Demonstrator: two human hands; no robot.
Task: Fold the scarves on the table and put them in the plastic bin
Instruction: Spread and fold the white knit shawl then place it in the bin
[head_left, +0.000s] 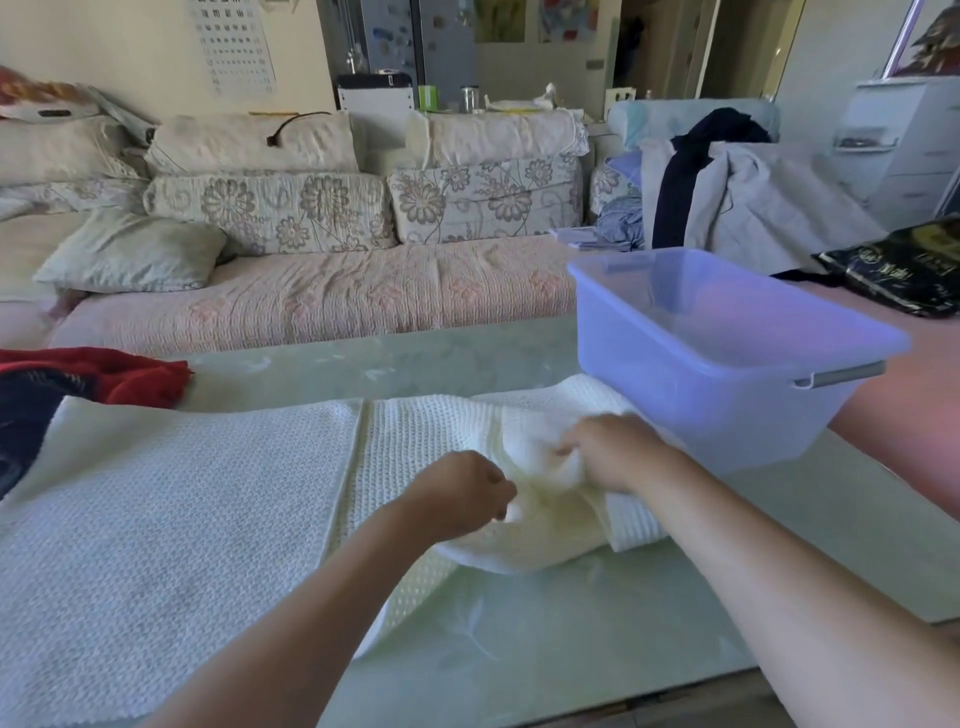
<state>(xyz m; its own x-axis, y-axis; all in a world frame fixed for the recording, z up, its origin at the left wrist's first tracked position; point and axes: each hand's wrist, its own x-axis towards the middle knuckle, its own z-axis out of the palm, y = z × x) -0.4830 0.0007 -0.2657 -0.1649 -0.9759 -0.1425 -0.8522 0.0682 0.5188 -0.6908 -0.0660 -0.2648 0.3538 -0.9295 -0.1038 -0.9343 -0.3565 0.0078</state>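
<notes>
A long white knitted scarf (171, 509) lies spread across the pale green table (545, 639), its right end bunched up. My left hand (462, 493) grips the bunched fabric with curled fingers. My right hand (613, 452) grips the same bunch just to the right. A translucent blue plastic bin (727, 400) stands on the table at the right, right behind the scarf's end; it looks empty. A red scarf (135, 376) and a dark navy scarf (26, 415) lie in a heap at the table's left edge.
A sofa (322, 296) with flowered cushions runs behind the table. Clothes (727, 197) are piled on a chair at the back right. A black packet (904, 265) lies to the right of the bin.
</notes>
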